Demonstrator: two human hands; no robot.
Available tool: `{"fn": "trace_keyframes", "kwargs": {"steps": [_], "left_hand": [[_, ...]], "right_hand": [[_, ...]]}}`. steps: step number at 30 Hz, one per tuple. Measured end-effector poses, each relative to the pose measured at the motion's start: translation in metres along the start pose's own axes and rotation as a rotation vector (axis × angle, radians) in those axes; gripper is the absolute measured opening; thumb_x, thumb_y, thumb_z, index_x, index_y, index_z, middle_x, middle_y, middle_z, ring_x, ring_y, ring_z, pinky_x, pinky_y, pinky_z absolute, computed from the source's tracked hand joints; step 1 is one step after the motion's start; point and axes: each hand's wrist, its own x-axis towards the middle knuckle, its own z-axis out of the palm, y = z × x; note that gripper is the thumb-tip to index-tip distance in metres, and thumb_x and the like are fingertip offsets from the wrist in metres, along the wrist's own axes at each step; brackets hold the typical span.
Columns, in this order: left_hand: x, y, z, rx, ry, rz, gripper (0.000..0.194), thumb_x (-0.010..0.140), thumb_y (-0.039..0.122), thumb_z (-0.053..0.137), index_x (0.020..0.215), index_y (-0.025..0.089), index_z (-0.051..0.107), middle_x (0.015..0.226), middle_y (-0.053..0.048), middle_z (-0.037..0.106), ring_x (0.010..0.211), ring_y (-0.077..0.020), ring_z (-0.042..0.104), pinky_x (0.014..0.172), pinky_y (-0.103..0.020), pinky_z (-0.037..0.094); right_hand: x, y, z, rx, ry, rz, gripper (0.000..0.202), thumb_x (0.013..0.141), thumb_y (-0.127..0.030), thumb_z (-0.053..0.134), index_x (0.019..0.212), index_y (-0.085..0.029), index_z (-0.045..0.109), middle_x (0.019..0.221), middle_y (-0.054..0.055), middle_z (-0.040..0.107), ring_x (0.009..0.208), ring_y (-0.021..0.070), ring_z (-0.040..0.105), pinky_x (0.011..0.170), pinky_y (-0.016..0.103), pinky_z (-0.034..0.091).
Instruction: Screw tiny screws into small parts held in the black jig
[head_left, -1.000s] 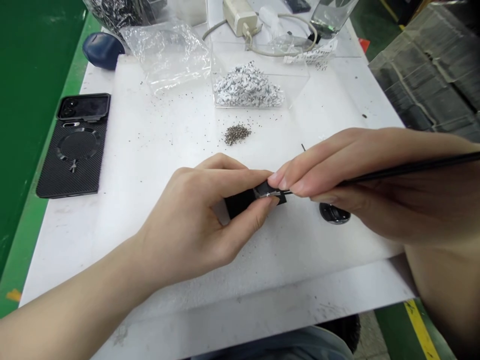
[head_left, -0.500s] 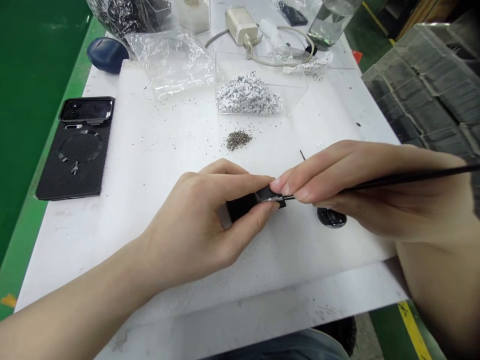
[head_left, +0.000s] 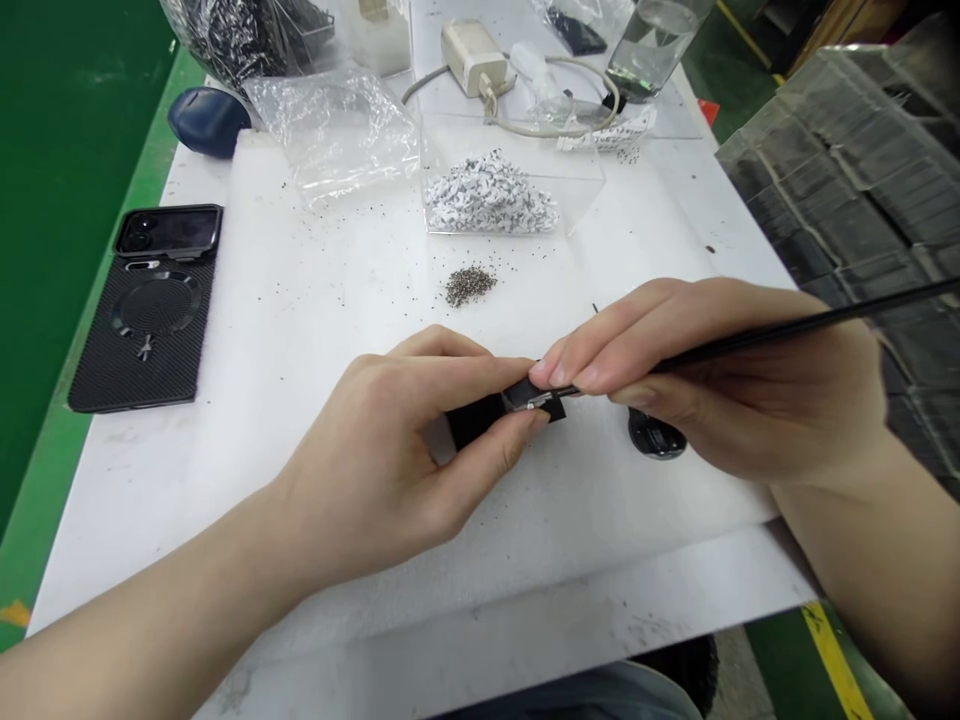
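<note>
Head: slantwise black tool (head_left: 862, 309), left-pointing.

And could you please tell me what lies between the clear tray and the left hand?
The head view shows a small pile of dark bits between the clear tray and the left hand.

Your left hand (head_left: 397, 440) hides part of the black rectangular piece (head_left: 471, 420); your right hand (head_left: 735, 375) covers the middle of the slim black stick-like tool (head_left: 810, 322), back end cut off at right. Glossy black round object (head_left: 657, 438) partly behind that hand; dark metallic-looking grains (head_left: 470, 286) too small to identify.
</note>
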Motion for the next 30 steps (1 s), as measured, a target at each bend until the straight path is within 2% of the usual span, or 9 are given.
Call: {"fn": "trace_keyframes", "kwargs": {"steps": [1,3,11,16,24,30], "left_hand": [[0.000,0.000,0.000,0.001,0.001,0.000,0.014,0.096,0.019,0.071,0.104,0.024,0.081,0.100,0.001,0.082,0.094,-0.0158,0.075,0.082,-0.025,0.060],[-0.001,0.000,0.000,0.008,-0.004,-0.008,0.014,0.096,0.019,0.070,0.104,0.023,0.081,0.100,0.002,0.082,0.094,-0.0145,0.075,0.083,-0.023,0.059],[0.001,0.000,0.000,0.022,-0.014,-0.009,0.015,0.097,0.020,0.069,0.106,0.021,0.081,0.102,0.003,0.082,0.095,-0.0115,0.074,0.083,-0.019,0.057],[0.001,0.001,0.001,0.019,-0.021,-0.004,0.017,0.098,0.021,0.069,0.110,0.020,0.081,0.103,0.002,0.082,0.096,-0.0115,0.074,0.085,-0.019,0.058],[0.001,0.000,0.000,0.018,-0.021,0.010,0.017,0.098,0.019,0.069,0.109,0.019,0.081,0.100,0.002,0.081,0.096,-0.0101,0.074,0.085,-0.016,0.056],[0.002,0.001,0.000,0.027,-0.006,0.007,0.015,0.098,0.019,0.069,0.107,0.019,0.081,0.102,0.002,0.081,0.096,-0.0098,0.074,0.086,-0.015,0.056]], "right_hand": [[0.000,0.001,0.000,0.026,0.000,-0.105,0.021,0.093,-0.004,0.071,0.108,-0.017,0.078,0.101,0.007,0.081,0.099,0.0232,0.081,0.088,0.037,0.070],[0.001,0.003,0.000,0.030,-0.001,-0.137,0.017,0.094,-0.008,0.072,0.109,-0.016,0.078,0.100,0.008,0.081,0.098,0.0230,0.081,0.087,0.036,0.070],[0.002,0.001,0.000,0.033,-0.014,-0.098,0.017,0.096,-0.010,0.071,0.109,-0.018,0.079,0.099,0.008,0.082,0.099,0.0234,0.081,0.088,0.036,0.070],[0.003,-0.007,-0.004,-0.015,-0.056,-0.042,0.022,0.097,-0.012,0.069,0.111,-0.025,0.080,0.102,0.005,0.083,0.101,0.0225,0.081,0.090,0.035,0.070],[0.006,-0.019,-0.010,-0.087,-0.126,-0.030,0.023,0.095,-0.007,0.069,0.106,-0.022,0.082,0.103,0.008,0.083,0.102,0.0210,0.082,0.094,0.029,0.069],[0.006,-0.019,-0.010,-0.109,-0.114,-0.020,0.026,0.094,-0.008,0.070,0.106,-0.027,0.083,0.103,0.005,0.084,0.102,0.0215,0.082,0.092,0.030,0.070]]}}
